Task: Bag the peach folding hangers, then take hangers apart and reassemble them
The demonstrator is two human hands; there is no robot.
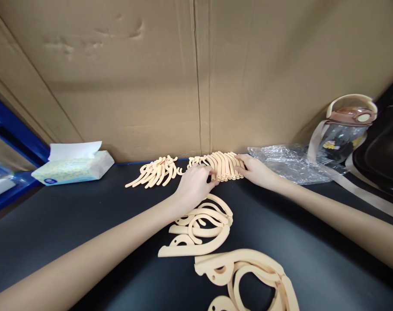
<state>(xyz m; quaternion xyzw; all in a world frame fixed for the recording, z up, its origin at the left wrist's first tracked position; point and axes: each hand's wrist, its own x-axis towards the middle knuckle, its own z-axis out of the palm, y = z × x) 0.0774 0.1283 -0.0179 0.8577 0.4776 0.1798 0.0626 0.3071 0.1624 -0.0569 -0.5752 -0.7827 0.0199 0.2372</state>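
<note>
A row of curved cream plastic hanger arms (227,166) stands packed side by side along the back of the black table. My right hand (253,170) rests against the row's right end, its thumb and fingers apart. At the left end, my left hand (194,185) has bent fingers, with a gap between thumb and forefinger; its other fingertips are hidden. Smaller cream hook-shaped pieces (193,161) show just behind the left hand. Nearer me lie cream folding hangers (212,248), overlapping in a pile, and more folding hangers (264,259) at the front edge of view.
Left of the row is a loose heap of curved cream hooks (157,170). A tissue pack (75,168) lies at the far left beside a blue frame (14,134). At right are a crumpled clear plastic bag (280,162) and a strapped water bottle (342,138). Cardboard (144,86) rises behind.
</note>
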